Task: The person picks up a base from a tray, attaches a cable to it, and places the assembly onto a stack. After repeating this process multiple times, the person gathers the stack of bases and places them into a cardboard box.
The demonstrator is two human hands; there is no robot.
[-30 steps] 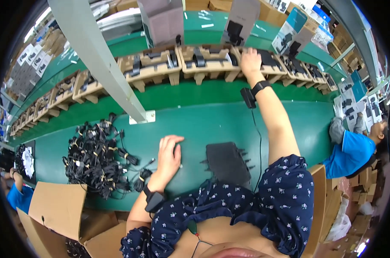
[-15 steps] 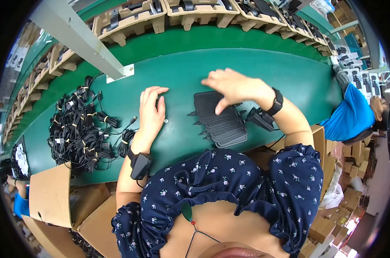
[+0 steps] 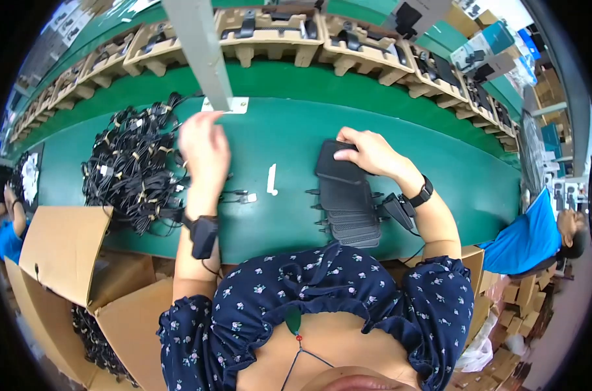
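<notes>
Your right hand (image 3: 376, 154) gripped a black panel (image 3: 338, 171). Your left hand (image 3: 205, 151) was beside bundled cables (image 3: 130, 173), grip unclear

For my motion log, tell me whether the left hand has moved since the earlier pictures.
Yes, the left hand has moved left: from right of the metal post's base plate to below its left end, nearer the black cables.

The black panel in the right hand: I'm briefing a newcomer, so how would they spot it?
On the green table, right of the black cable heap, lies a row of overlapping black panels. The panel farthest from the person is the only one the right hand holds.
</notes>
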